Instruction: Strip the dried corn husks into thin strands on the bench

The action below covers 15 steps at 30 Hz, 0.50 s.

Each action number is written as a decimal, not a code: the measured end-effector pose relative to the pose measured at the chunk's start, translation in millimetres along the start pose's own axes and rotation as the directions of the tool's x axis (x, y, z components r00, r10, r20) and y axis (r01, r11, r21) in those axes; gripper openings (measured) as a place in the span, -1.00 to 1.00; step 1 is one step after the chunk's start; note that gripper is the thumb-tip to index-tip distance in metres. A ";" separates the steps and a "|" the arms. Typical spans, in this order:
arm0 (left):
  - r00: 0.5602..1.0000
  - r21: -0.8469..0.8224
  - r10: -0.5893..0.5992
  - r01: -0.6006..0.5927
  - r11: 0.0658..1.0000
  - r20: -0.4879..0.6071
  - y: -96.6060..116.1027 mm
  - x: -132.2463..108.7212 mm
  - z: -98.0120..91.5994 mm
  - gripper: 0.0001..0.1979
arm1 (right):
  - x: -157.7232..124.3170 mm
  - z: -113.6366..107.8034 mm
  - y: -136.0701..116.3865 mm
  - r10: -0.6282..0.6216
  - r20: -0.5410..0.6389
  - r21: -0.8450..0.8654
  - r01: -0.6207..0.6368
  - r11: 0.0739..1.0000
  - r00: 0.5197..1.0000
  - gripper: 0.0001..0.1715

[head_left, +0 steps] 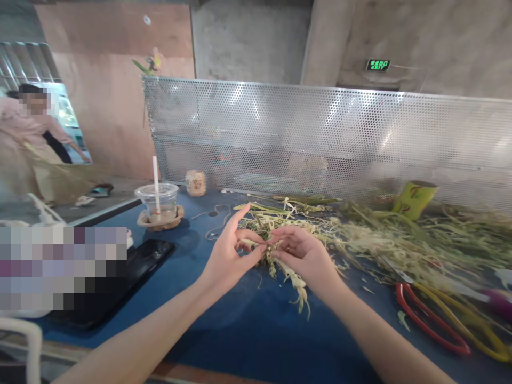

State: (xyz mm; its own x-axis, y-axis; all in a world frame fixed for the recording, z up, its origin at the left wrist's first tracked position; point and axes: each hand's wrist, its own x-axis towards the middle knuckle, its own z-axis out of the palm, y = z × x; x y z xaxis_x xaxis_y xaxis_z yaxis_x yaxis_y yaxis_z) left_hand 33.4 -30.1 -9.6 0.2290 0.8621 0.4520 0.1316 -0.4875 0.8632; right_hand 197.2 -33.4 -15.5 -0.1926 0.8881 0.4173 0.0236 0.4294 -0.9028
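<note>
My left hand (230, 256) and my right hand (302, 253) meet over the blue table (240, 330), both pinching a small bundle of pale dried plant strips (294, 285). The left thumb and a finger pinch the bundle's top end, while the index finger points up. The right hand's fingers curl round the same strips, whose frayed tail hangs down toward me. A wide heap of similar yellow-green strips and stalks (360, 229) lies just behind and to the right of my hands.
Red-handled and yellow-handled scissors (432, 320) lie at the right. A plastic cup with a straw (158, 202), a twine roll (196, 183) and a black phone (132, 266) are at the left. A yellow cup (414, 198) leans by the perforated metal screen (320, 138). A person stands far left.
</note>
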 end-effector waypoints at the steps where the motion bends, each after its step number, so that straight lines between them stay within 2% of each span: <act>1: 1.000 0.017 0.002 -0.002 1.000 0.003 0.2 -0.1 0.4 -0.24 | -0.1 0.4 0.3 -0.007 -0.021 -0.025 0.007 1.000 1.000 -0.73; 3: 0.999 0.070 0.036 -0.036 0.997 0.001 1.1 -0.5 1.0 -0.24 | -0.3 1.6 0.5 -0.005 -0.051 -0.055 0.002 0.998 0.999 -0.77; 6: 0.988 0.189 0.153 -0.151 0.970 0.007 3.3 -1.2 0.9 -0.21 | -0.8 3.4 0.5 0.008 -0.045 -0.093 -0.012 0.996 0.999 -0.78; 10: 0.966 0.297 0.244 -0.259 0.919 0.087 5.3 -1.3 -0.7 -0.17 | -1.7 4.3 1.8 -0.015 -0.032 -0.198 0.008 0.980 0.999 -0.81; 13: 0.974 0.239 0.217 -0.227 0.944 0.068 5.5 -0.1 -2.4 -0.17 | -1.4 3.9 3.1 0.024 -0.044 -0.162 -0.031 0.986 0.999 -0.81; 15: 0.995 0.101 0.101 -0.103 0.990 0.019 5.1 1.3 -3.2 -0.16 | -1.1 4.0 3.0 0.059 -0.051 -0.113 -0.064 0.991 0.997 -0.79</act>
State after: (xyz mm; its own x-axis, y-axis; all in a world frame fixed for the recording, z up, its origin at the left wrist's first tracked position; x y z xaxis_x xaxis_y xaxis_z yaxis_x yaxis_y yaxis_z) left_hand 31.2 -31.1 -3.9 0.2591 0.8057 0.5327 0.2046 -0.5848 0.7850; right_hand 193.6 -33.8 -19.1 -0.1406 0.9191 0.3681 0.1471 0.3870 -0.9103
